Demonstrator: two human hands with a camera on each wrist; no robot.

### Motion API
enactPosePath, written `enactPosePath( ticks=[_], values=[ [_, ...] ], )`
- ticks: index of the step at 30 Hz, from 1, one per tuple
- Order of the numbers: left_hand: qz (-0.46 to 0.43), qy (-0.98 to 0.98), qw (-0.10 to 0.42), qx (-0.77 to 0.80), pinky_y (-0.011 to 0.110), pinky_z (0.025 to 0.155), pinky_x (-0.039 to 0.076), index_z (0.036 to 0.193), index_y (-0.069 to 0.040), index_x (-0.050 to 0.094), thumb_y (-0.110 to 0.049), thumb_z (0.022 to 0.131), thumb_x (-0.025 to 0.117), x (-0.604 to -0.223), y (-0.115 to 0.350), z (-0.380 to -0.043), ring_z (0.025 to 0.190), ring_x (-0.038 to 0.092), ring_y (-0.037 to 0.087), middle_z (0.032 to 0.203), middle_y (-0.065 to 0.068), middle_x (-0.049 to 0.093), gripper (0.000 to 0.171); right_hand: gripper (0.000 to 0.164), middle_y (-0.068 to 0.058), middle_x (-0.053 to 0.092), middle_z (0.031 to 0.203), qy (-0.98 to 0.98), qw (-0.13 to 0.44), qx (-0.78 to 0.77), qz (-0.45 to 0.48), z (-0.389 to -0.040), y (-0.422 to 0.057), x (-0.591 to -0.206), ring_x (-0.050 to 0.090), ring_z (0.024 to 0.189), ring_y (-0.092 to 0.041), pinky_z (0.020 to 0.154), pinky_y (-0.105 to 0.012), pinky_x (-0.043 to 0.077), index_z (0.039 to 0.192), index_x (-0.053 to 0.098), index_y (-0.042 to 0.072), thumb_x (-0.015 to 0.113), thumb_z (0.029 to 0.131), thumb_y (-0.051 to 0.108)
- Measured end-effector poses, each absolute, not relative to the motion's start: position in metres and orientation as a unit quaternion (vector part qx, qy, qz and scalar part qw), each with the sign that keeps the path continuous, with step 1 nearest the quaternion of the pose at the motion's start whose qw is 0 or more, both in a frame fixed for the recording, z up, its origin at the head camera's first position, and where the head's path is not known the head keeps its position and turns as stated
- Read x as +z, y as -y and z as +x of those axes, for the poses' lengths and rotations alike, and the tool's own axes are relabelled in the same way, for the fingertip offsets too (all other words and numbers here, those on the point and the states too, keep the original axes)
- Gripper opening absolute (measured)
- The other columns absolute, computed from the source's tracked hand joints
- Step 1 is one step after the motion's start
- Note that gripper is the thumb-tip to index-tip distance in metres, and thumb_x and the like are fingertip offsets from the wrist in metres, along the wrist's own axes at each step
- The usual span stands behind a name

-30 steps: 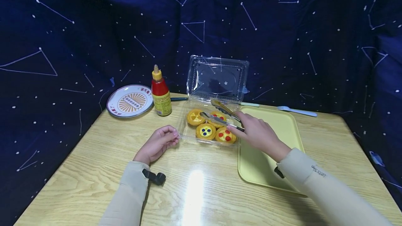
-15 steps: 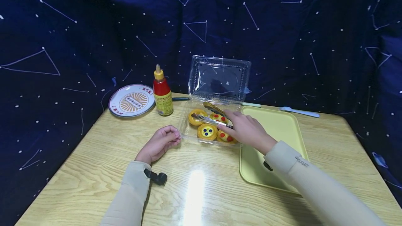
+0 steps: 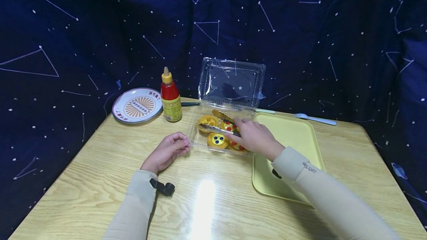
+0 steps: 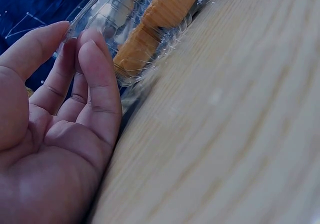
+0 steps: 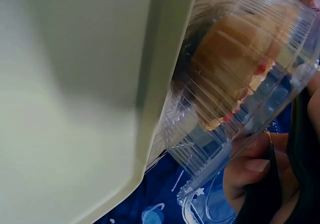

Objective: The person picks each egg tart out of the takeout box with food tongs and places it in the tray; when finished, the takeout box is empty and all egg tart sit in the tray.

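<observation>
Left fingers (image 4: pixel 101 78) at the edge of a clear container (image 4: pixel 111 13) (tan pastries (image 4: pixel 171 6) inside)

The right sleeve (image 3: pixel 325 192) reads "LetsSim"; the plate (image 3: pixel 137 106) bears red characters.

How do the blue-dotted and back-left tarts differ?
The blue-dotted tart bears dark blue dots; the back-left tart bears orange wedges. The blue-dotted tart shows nearly whole; the tongs partly hide the back-left tart. Both are round, golden-crusted, inside the clear container.

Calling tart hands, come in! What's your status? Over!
Left hand pinching box edge. Right hand gripping tongs, tips apart, at the tarts: four, all in box. Lid up, seemingly out of the way. Over.
</observation>
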State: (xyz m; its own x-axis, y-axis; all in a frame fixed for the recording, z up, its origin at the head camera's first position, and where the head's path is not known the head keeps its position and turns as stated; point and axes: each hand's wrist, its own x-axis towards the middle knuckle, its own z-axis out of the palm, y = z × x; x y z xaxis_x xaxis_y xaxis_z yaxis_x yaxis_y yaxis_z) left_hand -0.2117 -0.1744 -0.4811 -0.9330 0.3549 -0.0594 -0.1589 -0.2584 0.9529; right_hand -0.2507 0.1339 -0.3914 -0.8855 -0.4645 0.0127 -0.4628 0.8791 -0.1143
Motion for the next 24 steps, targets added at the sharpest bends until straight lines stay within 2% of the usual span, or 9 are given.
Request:
enactPosePath(
  ticks=[4,9,24],
  values=[
    [0.080,-0.588,0.163,0.788,0.023,0.077,0.055,0.099,-0.005,0.058,-0.008,0.101,0.056,-0.481,0.176,-0.211,0.083,0.061,0.013,0.094,0.006,0.062,0.003,0.070,-0.010,0.064,0.110,-0.969,0.003,-0.050,-0.243,-0.252,-0.131,-0.392,0.065,0.081,-0.027,0.067,-0.048,0.055,0.127,0.054,0.011,0.048,0.092,0.070],
    [0.080,-0.587,0.165,0.789,0.023,0.077,0.055,0.100,-0.005,0.057,-0.009,0.100,0.057,-0.481,0.175,-0.212,0.083,0.062,0.013,0.094,0.005,0.062,0.003,0.065,-0.007,0.060,0.098,-0.969,0.009,-0.029,-0.247,-0.252,-0.127,-0.392,0.059,0.071,-0.022,0.060,-0.044,0.052,0.120,0.055,0.010,0.049,0.092,0.068],
    [0.081,-0.583,0.166,0.791,0.023,0.079,0.055,0.101,-0.005,0.056,-0.006,0.101,0.055,-0.481,0.173,-0.211,0.085,0.062,0.013,0.096,0.006,0.062,0.002,0.057,-0.004,0.059,0.089,-0.968,0.023,-0.020,-0.250,-0.252,-0.118,-0.390,0.055,0.065,-0.021,0.054,-0.040,0.049,0.109,0.056,0.009,0.054,0.093,0.063]
  ],
)
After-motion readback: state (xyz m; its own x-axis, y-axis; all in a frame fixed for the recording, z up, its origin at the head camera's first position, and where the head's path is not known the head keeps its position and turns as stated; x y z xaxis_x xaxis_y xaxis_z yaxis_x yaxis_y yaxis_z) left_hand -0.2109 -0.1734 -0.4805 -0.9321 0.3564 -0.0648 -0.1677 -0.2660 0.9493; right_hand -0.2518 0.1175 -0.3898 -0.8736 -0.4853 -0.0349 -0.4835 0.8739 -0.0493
